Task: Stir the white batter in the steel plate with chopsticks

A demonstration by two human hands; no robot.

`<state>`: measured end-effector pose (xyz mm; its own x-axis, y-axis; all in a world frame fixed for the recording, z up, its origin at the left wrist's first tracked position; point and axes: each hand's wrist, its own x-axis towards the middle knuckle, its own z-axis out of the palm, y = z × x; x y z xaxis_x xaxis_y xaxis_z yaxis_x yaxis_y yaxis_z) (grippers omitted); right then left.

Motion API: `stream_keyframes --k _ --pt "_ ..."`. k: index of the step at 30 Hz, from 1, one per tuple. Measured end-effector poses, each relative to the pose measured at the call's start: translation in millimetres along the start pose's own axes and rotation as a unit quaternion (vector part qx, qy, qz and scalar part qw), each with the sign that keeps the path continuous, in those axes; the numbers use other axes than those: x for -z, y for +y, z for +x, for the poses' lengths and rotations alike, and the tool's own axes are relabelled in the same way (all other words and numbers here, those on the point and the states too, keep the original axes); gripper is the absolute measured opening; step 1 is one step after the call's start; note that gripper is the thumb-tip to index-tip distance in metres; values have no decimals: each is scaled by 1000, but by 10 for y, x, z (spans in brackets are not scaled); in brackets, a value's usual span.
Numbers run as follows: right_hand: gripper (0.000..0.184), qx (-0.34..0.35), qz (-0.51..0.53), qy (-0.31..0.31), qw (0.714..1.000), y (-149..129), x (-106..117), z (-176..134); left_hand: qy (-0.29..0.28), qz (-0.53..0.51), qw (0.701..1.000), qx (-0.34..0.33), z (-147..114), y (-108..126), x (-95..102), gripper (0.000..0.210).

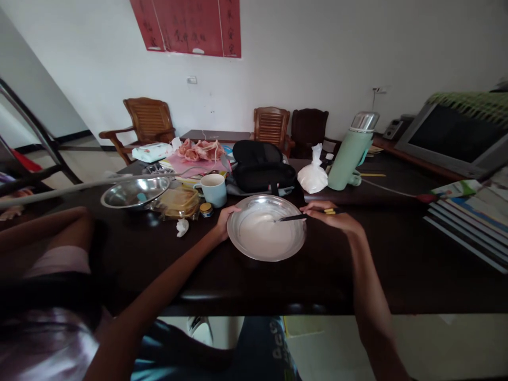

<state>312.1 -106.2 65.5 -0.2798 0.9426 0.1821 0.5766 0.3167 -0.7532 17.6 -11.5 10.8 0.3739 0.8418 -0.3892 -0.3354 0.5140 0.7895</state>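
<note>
A shallow metal bowl (300,238) sits on the dark table, holding a smooth whitish mixture (262,238). My left hand (227,219) is closed on the bowl's left rim. From the right, my right hand (331,216) grips dark chopsticks (291,217) with yellowish ends, their tips in the mixture near its far side. I cannot make out whether both sticks are fully together. Behind the bowl's left side stand a light blue mug (214,190) and a small jar with a yellow lid (206,210).
A second metal bowl (135,191), a crumpled tissue (182,227) and a plastic food pack (178,202) lie left. Behind are a black case (262,169), a tied bag of white powder (313,177) and a green thermos (351,153). Books (472,217) are stacked right; another person's arm (47,230) rests left.
</note>
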Motion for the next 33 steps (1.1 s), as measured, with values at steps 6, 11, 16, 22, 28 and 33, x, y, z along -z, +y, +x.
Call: stream_keyframes --k 6,11,16,22,28,33 --pt "28 15 36 -95 995 -23 -40 22 10 5 1000 1 8 -8 7 20" --pt "27 -14 1 8 1000 6 1 3 2 0 1000 -8 21 -9 17 18" --pt "28 13 57 -99 993 -51 -118 51 16 17 1000 -5 20 -11 29 17" --pt "27 -8 8 -4 1000 8 -31 23 3 12 1000 -3 22 -7 19 20" --pt "29 24 26 -46 998 -9 -95 48 16 5 1000 4 9 1 4 23" --pt "28 4 21 -25 999 22 -29 14 -5 4 1000 -4 -7 0 -4 23"
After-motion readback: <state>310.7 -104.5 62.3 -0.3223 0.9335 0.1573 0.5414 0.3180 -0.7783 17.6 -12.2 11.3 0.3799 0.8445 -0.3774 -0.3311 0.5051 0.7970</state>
